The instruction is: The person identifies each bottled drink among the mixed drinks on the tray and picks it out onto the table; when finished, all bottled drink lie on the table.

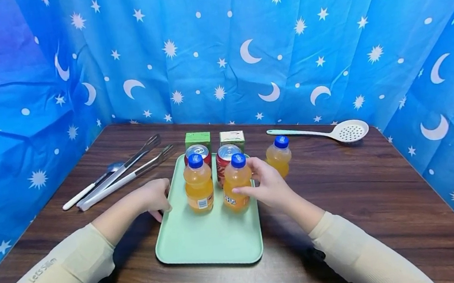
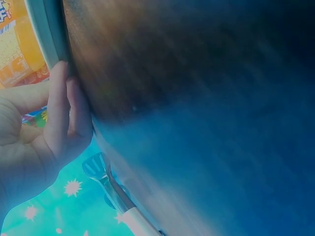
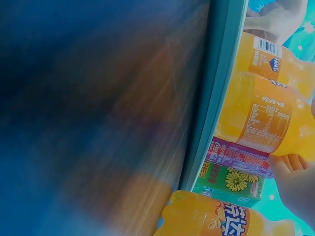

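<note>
My right hand grips a Fanta bottle with a blue cap, upright on the right side of the mint-green tray. At the tray's left edge, my left hand holds the rim, as the left wrist view shows. A second Fanta bottle stands beside the gripped one. Behind them are two red cans, and farther back two green boxes, partly hidden. Off the tray to the right, just past my right hand, stands a third Fanta bottle.
Metal tongs and a white-handled utensil lie on the dark wood table to the left. A white slotted skimmer lies at the back right. Blue star-patterned cloth hangs around the table's back and sides.
</note>
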### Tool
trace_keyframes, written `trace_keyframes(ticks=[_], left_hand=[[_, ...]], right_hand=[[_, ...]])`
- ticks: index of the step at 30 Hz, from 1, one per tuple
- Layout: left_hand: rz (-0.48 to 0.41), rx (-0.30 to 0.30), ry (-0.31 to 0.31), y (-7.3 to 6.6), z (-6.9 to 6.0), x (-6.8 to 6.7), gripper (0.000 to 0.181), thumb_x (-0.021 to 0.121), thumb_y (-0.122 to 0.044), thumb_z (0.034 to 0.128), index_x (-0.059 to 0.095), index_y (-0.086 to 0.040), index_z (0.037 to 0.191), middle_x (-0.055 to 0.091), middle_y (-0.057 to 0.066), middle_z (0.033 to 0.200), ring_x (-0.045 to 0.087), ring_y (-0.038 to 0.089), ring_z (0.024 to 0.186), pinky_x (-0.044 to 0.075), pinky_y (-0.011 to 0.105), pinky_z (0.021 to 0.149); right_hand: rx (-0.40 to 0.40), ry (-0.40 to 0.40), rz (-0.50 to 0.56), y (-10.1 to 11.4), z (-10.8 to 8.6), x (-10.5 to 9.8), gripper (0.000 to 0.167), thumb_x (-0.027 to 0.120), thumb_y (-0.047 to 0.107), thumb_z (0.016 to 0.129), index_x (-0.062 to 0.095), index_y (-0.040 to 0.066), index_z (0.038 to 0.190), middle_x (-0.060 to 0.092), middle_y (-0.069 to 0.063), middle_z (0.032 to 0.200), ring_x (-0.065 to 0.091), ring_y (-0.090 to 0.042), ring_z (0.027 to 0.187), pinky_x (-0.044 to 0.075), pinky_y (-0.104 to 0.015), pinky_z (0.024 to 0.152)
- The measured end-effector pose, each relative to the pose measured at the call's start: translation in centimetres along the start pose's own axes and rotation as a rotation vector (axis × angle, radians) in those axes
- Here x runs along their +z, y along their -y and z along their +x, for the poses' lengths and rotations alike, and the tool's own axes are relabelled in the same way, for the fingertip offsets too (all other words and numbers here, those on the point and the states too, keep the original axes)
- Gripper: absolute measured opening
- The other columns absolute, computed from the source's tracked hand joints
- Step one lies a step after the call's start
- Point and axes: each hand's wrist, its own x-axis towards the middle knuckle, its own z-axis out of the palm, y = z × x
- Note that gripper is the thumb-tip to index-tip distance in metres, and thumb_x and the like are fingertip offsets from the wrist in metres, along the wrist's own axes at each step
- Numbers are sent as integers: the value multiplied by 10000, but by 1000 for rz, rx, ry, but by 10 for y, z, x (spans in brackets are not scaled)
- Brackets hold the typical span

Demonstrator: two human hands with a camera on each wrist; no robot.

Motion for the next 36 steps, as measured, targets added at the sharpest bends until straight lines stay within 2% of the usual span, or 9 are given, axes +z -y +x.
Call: trace_keyframes(ticks=[17,36], left_hand=[[-4,30,-9,1,0,2,312,648,133,745,439,60,964,496,184,864,630,230,608,597,317,501],[-11,26,-15,-1,-2,2,313,647,141,733,436,56,948,493,183,868,620,243,626,597,322,498]], right_hand=[[-40,-2,12,1,-1,2,509,752,209,803,481,118,1223,579,3,1169,543,-149,1123,490,-447,952],[-70,-13,26,1,-2,3,504,743,161,812,480,89,1235,572,-18,1164,541,-159,1116,483,-457,959]])
